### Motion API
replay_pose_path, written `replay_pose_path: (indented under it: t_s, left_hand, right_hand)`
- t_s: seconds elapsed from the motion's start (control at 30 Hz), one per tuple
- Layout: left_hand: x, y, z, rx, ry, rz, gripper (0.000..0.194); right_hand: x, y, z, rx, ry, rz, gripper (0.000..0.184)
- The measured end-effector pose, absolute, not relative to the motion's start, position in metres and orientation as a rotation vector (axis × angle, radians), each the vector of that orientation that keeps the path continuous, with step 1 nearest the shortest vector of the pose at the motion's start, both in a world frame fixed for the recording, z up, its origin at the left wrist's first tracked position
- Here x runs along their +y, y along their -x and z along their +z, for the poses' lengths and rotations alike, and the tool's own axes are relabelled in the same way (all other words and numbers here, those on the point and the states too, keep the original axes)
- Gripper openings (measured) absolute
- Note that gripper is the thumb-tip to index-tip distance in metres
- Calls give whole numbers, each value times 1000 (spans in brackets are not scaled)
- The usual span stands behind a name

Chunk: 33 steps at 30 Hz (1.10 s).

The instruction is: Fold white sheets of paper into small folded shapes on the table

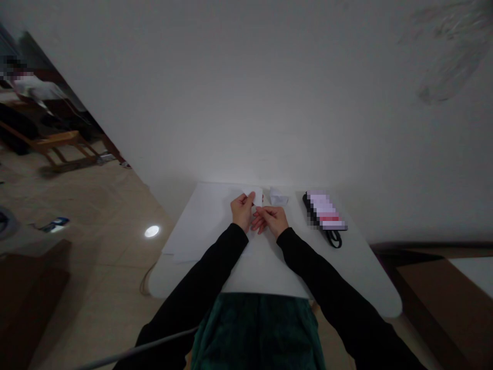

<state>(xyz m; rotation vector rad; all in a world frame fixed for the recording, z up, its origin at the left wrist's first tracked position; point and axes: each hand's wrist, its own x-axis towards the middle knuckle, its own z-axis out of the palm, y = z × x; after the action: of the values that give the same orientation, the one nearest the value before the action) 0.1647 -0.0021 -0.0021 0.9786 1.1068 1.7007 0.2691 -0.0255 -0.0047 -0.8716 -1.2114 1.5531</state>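
A small white piece of paper is up near the far edge of the table. My left hand pinches it from the left, thumb on top. From the right, the thumb and forefinger of my right hand close on its near edge, while the other fingers curl loosely below. Large white paper sheets lie under and left of my left hand. Just beyond my right hand sits a crumpled bit of white paper. Small reddish marks beside the held paper are too small to make out.
A phone with a black strap rests on the right of the white table. The wall stands directly behind. At far left are a wooden chair and a person. A cardboard box is at right.
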Motion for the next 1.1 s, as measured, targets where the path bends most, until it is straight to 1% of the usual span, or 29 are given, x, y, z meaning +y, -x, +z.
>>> replay_pose_path:
  t_s: [0.17, 0.37, 0.57, 0.77, 0.93, 1.0, 1.1]
  left_hand:
    - [3, -163, 0, 1372, -1016, 1828, 49]
    - [3, -164, 5, 1353, -1096, 1817, 55]
    - [9, -165, 0, 1396, -1011, 1872, 58]
    - [14, -168, -1, 1424, -1111, 1873, 56]
    - [19, -165, -3, 1558, -1029, 1978, 58]
    - [21, -162, -3, 1591, -955, 1991, 59]
    - [23, -157, -1, 1590, -995, 1950, 57]
  right_hand:
    - [-29, -266, -5, -1261, 823, 1630, 46]
    - [-27, -268, -7, -1502, 916, 1555, 48]
    - [-26, -270, -9, -1637, 856, 1516, 46]
    - [-18, -267, -22, -1709, 1008, 1237, 35]
    - [-15, -266, -19, -1881, 955, 978, 38]
    - [-15, -265, -17, -1926, 954, 951, 41]
    - [-16, -264, -15, -1933, 942, 1012, 45]
